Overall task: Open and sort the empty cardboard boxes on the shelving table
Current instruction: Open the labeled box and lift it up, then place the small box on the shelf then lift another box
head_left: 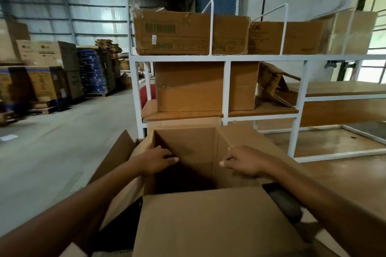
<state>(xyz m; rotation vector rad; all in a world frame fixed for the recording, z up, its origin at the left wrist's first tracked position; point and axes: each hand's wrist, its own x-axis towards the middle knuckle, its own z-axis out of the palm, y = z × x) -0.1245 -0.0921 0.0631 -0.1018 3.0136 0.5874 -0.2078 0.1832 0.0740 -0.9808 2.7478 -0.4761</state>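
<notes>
Dim, window glare, blurred warped edges

I count two hands, a left hand [158, 160] and a right hand [244, 162], low in the middle of the frame, both at one open box [188, 225]. Behind it is one white shelving table [226, 89]. Its top shelf, upper right, carries three boxes: a barcode box [173, 31], a middle box [265, 37] and a pale box [355, 31], with three wire dividers [211, 27] among them. On the shelf below are one upright box [188, 85] and one crumpled box [273, 85].
</notes>
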